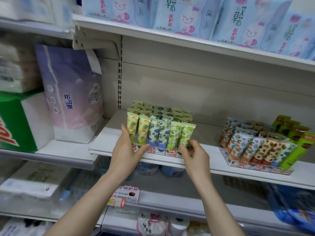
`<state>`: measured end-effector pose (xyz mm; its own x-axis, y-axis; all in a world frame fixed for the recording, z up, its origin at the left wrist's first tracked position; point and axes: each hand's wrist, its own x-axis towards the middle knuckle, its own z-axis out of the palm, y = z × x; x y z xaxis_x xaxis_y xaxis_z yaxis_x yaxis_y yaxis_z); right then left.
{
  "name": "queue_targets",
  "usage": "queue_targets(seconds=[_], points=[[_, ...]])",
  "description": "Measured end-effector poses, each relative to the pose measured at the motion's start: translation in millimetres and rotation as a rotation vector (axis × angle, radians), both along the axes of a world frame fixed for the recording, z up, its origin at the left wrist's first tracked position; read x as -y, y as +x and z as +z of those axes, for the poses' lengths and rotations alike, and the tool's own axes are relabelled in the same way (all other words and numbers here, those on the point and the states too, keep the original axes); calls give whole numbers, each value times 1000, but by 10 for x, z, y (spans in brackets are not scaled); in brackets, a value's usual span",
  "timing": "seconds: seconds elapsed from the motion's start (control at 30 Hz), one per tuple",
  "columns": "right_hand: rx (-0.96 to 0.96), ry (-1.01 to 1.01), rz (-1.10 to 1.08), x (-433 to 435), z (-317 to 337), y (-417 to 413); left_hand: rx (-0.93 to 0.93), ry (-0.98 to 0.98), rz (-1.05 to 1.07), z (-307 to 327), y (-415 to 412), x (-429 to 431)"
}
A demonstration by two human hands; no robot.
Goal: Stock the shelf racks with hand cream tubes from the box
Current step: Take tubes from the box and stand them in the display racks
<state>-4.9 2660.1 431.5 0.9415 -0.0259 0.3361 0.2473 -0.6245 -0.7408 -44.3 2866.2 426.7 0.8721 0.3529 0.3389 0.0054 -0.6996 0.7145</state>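
The full rack (pixel 161 153) of tubes (pixel 163 132) sits on the shelf (pixel 109 140). The left hand (pixel 124 150) presses flat-fingered against its left side, and the right hand (pixel 194 155) curls round its front right corner. Any nudge should stay low and even, so the tubes stay upright.

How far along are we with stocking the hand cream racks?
Done: the left rack and right rack both look full of tubes. In hand: no tube; the left hand touches the left rack's front, the right hand grips its corner, seemingly to square it. Left: unclear, the box is out of view.
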Motion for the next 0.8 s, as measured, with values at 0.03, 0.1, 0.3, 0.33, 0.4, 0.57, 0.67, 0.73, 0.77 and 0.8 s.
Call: queue_targets(seconds=[0.03, 0.1, 0.3, 0.33, 0.4, 0.57, 0.67, 0.73, 0.77, 0.8], points=[[4, -4, 0, 1, -6, -2, -2, -1, -2, 2, -4, 0], [13, -13, 0, 7, -18, -3, -5, -11, -8, 8, -7, 1], [-11, 108, 13, -1, 22, -23, -23, -67, -15, 22, 30, -58], [-7, 109, 17, 1, 23, -18, -26, -73, -14, 19, 41, -72], [-3, 113, 20, 15, 49, -5, -32, -90, -19, 20, 49, -95], [128, 117, 3, 123, 272, 51, 129, -58, -44, 151, -33, -92], [232, 107, 17, 174, 457, 68, 287, 25, -41, 363, -100, 1], [295, 68, 22, 198, 572, 102, 391, 128, -45, 513, -70, 57], [308, 52, 26, 207, 624, 130, 424, 186, -58, 579, -28, 78], [316, 30, 32, 218, 677, 165, 443, 245, -81, 654, 22, 106]])
